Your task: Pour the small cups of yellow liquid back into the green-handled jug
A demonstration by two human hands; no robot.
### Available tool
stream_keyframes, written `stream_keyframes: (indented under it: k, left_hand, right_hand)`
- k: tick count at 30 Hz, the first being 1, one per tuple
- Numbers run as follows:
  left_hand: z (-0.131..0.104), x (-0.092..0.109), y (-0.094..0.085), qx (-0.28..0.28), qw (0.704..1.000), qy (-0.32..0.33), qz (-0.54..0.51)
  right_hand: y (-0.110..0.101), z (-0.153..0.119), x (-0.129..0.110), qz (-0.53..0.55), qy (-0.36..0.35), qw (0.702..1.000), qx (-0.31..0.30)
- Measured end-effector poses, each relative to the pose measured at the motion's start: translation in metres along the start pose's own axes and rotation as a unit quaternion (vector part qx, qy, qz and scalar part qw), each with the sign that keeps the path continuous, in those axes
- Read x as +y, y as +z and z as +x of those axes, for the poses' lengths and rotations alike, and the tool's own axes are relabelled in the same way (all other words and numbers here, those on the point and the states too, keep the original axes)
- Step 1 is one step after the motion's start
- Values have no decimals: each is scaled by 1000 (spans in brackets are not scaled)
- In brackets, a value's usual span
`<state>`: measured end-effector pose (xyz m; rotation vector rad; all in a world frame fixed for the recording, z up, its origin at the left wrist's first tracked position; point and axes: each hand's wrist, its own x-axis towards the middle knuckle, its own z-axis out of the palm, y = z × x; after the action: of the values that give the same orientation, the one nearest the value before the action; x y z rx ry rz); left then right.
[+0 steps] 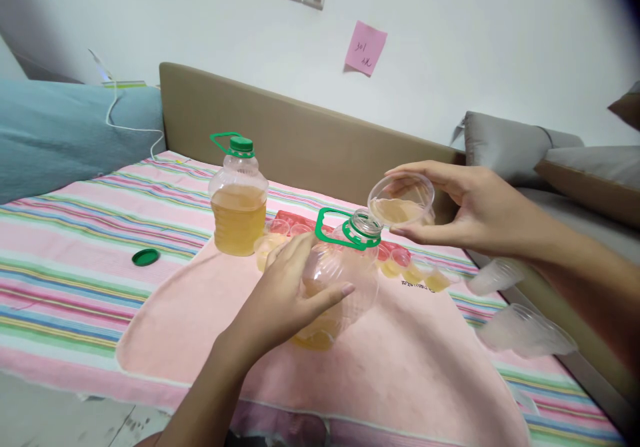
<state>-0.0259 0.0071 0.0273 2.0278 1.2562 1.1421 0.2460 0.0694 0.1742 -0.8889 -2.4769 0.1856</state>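
Observation:
My left hand (pixel 287 287) grips the body of a clear plastic bottle (pixel 350 273) with a green ring handle and an uncapped mouth. The bottle leans to the right, with some yellow liquid low inside. In my right hand (pixel 465 200) is a clear plastic cup (pixel 401 200), tilted so its rim is at the bottle's mouth, with yellowish liquid in it. Behind the bottle, several small cups of yellow liquid (pixel 437 280) stand along a red tray or mat (pixel 295 220), partly hidden. A second bottle (pixel 239 213), green-capped and over half full, stands to the left.
A green cap (pixel 145 257) lies on the striped cloth (pixel 65 287) at left. Stacked clear cups (pixel 527 330) lie on their sides at right. A pink mat (pixel 200 327) is under the bottles. Grey cushions (pixel 505 143) and a brown headboard (pixel 300 120) stand behind.

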Motion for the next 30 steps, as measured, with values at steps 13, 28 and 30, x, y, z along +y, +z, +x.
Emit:
stream_keyframes:
  k: [13,28,30]
  left_hand:
    - [-1,-1,-1,-1,1000,2,-5]
    - [0,-2,0,-1,1000,8,-1]
    - [0,-2,-1,-2,1000,5,0]
  right_hand:
    - [-6,4,-5,-47,-7,999,-19]
    - [-15,14,-15,-110,-52,991,-53]
    - [-16,14,-16,-119,-46,990,-56]
